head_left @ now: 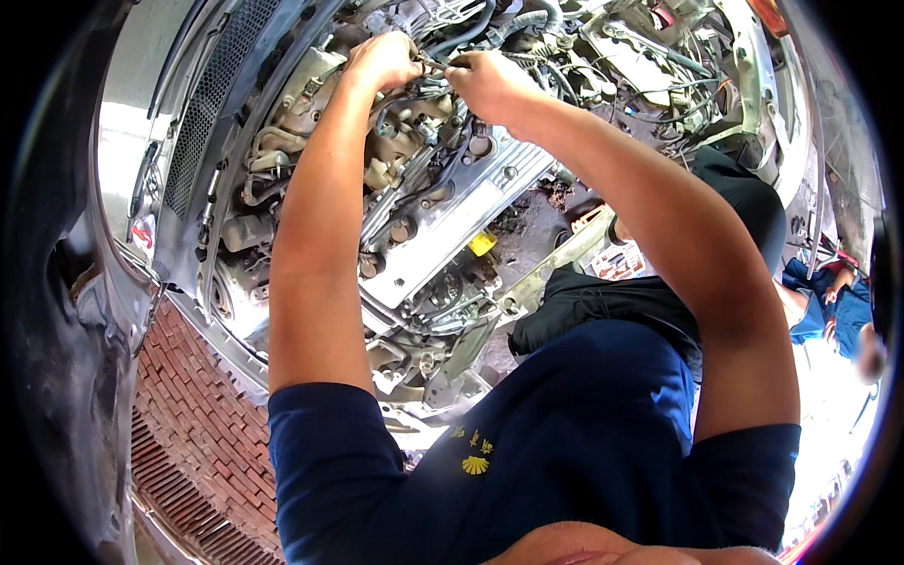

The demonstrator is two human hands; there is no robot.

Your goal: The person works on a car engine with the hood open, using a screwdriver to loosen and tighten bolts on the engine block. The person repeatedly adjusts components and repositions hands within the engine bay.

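Both my arms reach over an open car engine bay to the far side of the engine. My left hand (384, 62) is closed, its fingers pinched at a small thin dark piece (432, 66) among the wiring. From the right, my right hand (492, 87) closes its thumb and fingers on the other end of that piece. Its kind is too small to make out. Just beyond the hands run grey hoses (463, 36). Below them lies the engine's silver valve cover (443, 231), with round wells along it and a yellow cap (482, 244) beside it.
Loose wires (650, 115) and metal brackets crowd the bay's right side. A mesh cowl grille (224, 94) borders it at left. My body leans against the front of the car, by dark cloth (603, 306). Red brick paving (193, 405) shows lower left; another person (843, 306) is at far right.
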